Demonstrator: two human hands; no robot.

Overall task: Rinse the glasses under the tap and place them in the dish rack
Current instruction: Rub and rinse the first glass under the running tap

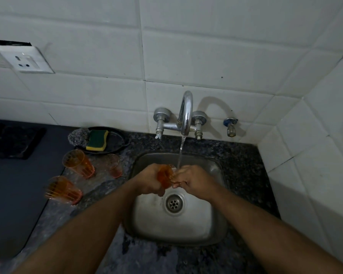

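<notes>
Both hands, left hand (149,179) and right hand (190,177), are curling fingers around an orange glass (165,176) under the tap (185,113), three glasses (78,163) standing on the desk (99,186) nearby.

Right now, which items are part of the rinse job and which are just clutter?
Job: held glass, left hand, right hand, tap, sink, three glasses on the counter.
Clutter: sponge, steel scrubber, wall socket.

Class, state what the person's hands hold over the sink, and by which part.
Both hands hold one orange ribbed plastic glass: left hand round its side, right hand at its rim end.
</notes>
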